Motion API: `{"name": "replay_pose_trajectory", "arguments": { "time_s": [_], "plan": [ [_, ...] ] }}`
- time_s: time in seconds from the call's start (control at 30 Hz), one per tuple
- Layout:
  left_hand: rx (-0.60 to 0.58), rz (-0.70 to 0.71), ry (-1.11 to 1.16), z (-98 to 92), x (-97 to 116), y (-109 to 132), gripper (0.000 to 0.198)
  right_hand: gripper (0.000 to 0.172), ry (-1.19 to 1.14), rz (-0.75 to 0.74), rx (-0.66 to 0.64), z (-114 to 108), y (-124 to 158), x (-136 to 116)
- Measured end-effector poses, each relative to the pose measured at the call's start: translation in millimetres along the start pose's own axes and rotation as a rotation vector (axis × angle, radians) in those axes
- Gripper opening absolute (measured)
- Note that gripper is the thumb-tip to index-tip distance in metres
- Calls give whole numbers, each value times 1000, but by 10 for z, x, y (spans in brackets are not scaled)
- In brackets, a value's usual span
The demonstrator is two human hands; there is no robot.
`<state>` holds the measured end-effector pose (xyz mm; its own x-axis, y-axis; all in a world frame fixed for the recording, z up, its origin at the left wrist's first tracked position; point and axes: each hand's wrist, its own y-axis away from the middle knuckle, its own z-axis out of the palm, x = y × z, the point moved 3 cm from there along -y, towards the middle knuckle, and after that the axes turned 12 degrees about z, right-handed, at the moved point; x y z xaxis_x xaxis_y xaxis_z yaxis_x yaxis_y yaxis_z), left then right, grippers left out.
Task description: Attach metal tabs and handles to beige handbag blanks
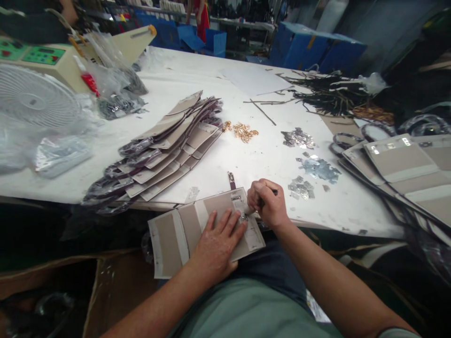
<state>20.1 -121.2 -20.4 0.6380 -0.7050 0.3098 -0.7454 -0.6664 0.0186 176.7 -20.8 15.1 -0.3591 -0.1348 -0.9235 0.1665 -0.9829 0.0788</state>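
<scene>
A beige bag panel (190, 225) with pale strips lies at the table's front edge, partly over my lap. My left hand (218, 239) rests flat on it with the fingers spread. Close by, my right hand (268, 202) is a fist around a tool, whose dark end (275, 192) sticks out; the rest is mostly hidden. The fist sits over the panel's right part, beside a small round metal piece (244, 218). A metal plate (236, 198) is on the panel near its upper edge. Beyond that edge a dark strap with a metal clasp (231, 178) points away from me.
Stacked bag panels (176, 141) lie to the left, more panels (405, 169) to the right. Gold fittings (245, 133) and several heaps of metal plates (319, 169) are on the white table (211, 84). A fan (35, 101) and a machine (42, 56) stand left; dark straps (327, 91) lie behind.
</scene>
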Motion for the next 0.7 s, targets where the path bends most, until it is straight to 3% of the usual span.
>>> {"name": "replay_pose_trajectory", "arguments": {
  "time_s": [0.2,0.37,0.47,0.7],
  "plan": [
    [6,8,11,14,-4,-1,96,42,-261,38,116,-102,-38,-20],
    [17,14,13,38,-19,1,98,44,-222,15,142,-95,-26,18],
    [32,15,24,36,-20,6,98,43,-90,-41,95,14,45,42],
    [73,0,7,21,5,32,99,46,547,-79,-113,345,119,-31]
  ]
}}
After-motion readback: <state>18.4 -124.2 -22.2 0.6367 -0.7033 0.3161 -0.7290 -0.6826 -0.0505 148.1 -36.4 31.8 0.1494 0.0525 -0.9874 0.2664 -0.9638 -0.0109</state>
